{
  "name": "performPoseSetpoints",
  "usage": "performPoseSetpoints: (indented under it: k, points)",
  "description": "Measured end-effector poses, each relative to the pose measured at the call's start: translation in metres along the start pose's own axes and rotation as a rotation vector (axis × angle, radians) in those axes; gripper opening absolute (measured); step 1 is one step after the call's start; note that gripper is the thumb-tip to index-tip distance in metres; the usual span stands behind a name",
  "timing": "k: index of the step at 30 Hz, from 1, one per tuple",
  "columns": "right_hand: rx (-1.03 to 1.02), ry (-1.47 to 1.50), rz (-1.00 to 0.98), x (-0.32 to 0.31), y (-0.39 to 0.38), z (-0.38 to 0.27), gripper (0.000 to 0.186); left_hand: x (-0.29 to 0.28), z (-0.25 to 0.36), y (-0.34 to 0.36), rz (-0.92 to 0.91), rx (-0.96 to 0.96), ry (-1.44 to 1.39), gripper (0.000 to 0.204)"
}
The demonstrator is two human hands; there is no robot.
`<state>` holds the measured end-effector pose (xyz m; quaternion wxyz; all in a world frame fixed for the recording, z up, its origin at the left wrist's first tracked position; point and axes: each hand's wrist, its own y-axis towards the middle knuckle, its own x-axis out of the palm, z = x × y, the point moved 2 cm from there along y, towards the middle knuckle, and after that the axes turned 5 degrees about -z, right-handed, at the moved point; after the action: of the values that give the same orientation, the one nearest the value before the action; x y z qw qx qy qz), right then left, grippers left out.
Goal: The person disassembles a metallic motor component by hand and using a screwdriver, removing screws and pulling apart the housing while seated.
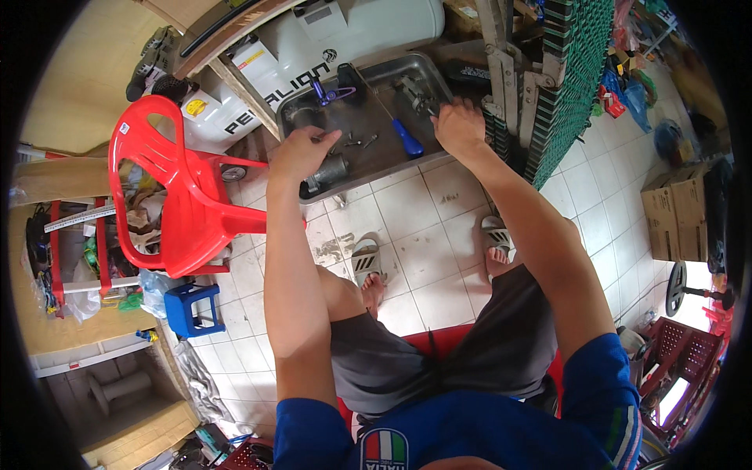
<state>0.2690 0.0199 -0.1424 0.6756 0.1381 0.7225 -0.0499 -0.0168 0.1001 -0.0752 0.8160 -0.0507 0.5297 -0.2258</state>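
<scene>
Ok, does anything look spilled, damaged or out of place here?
Dark smudges mark the pale floor tiles beside the left sandal, standing out against the cleaner tiles around; whether they are a spill or old stains, I cannot tell.

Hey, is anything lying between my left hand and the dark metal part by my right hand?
Yes: the blue-handled tool lies across the way in the tray, between your left hand and the dark metal part. Small metal pieces lie near your left hand.

Dark capitals [296, 84] run along the white tank [384, 27] and pale ones [384, 465] along the foot of the shirt badge [385, 445].
</scene>
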Motion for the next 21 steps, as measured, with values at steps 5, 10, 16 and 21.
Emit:
performPoseSetpoints:
  k: [5, 10, 16, 21]
  points:
    - [-0.074, 0.696, 0.023, -0.037, 0.002, 0.001, 0.037, -0.011, 0.032, -0.019, 0.036, 0.047, -0.350, 0.039]
    - [0.125, 1.396, -0.538, -0.082, -0.012, -0.008, 0.051, -0.012, 0.051, -0.034, 0.019, 0.264, -1.215, 0.053]
    - [-0.123, 1.978, -0.687, -0.098, -0.035, -0.023, 0.073, -0.011, 0.080, -0.056, -0.227, 0.499, -1.506, 0.065]
    - [-0.195, 2.161, -0.734, -0.119, -0.040, -0.015, 0.084, -0.041, 0.058, -0.079, 0.069, 0.653, -1.687, 0.046]
